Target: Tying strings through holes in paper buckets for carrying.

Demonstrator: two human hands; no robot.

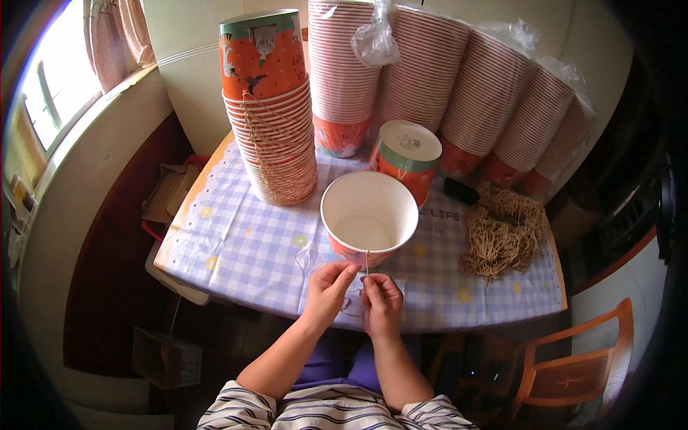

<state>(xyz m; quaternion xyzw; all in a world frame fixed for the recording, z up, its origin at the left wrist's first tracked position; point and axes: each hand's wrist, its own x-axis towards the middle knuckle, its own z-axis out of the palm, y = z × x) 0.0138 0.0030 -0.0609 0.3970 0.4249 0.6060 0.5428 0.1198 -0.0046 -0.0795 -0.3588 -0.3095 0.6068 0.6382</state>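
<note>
Left hand (331, 288) and right hand (383, 301) are close together, just off the near wall of a white-lined paper bucket (369, 195). Right thumb and forefinger are pinched on a thin tan cord (368, 259), which drops from the bucket's near rim. Left thumb and forefinger are bunched right beside it; whether they also grip the cord cannot be made out at this scale.

Bucket: mouth up, toward the near edge of the table, on a blue-and-white checked tablecloth (272, 251). Directly behind it, a second bucket (405, 161) is base-up, orange with a green band.

Left of these: a tall nested stack (272, 61) of orange buckets, cord loops (266, 154) hanging down its side. Right: a heap of tan cords (505, 240), a black object (461, 191) at its upper left.

Back of table: a row of tall bucket stacks (423, 68) in clear plastic, pale rims layered.

Beyond the table: wooden chair (573, 365) at lower right; window (61, 79) with a pinkish curtain (118, 39) at upper left.
</note>
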